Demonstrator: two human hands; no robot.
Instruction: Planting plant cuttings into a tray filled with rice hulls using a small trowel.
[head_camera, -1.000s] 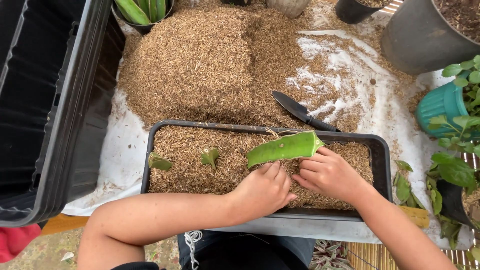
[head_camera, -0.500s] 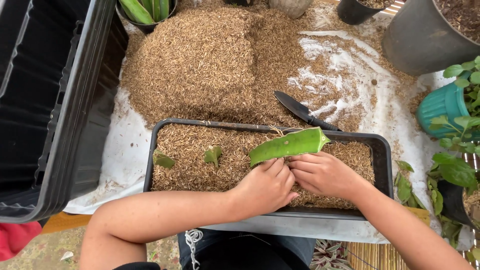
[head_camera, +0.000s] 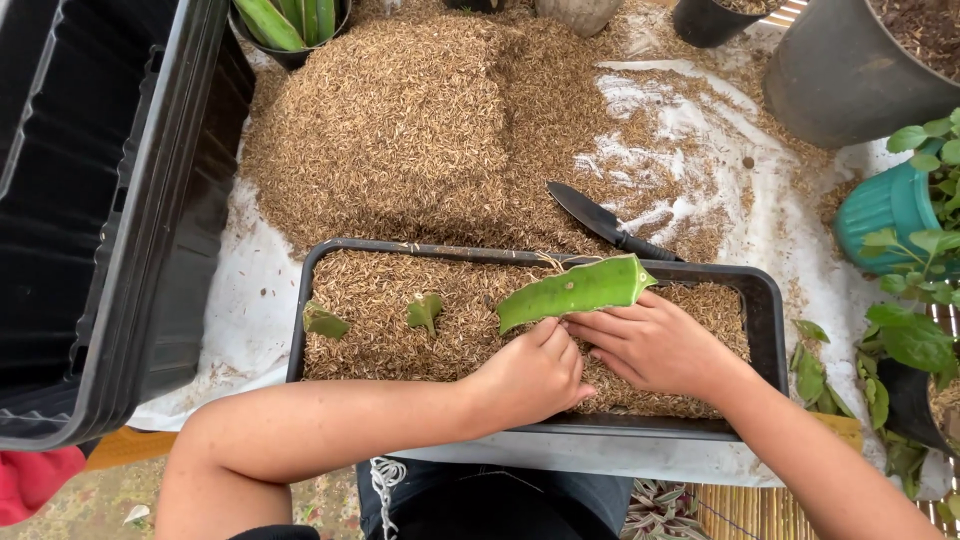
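A long black planter tray (head_camera: 765, 310) filled with brown husks lies in front of me. A green cactus-like cutting (head_camera: 575, 289) stands tilted in the husks at its middle. My left hand (head_camera: 530, 375) and my right hand (head_camera: 655, 345) press together on the husks at the cutting's base, fingers touching it. Two small green cuttings (head_camera: 322, 320) (head_camera: 424, 310) poke out of the husks farther left in the tray.
A big heap of husks (head_camera: 400, 120) covers the white sheet behind the tray. A black knife (head_camera: 605, 223) lies by the tray's far rim. A large black bin (head_camera: 90, 200) stands at left; grey pots (head_camera: 850, 70), a teal pot (head_camera: 885, 205) and leafy plants at right.
My right hand's fingers spread and shifted slightly along the cutting's base. The cutting stays tilted in the same place; the left hand barely moved.
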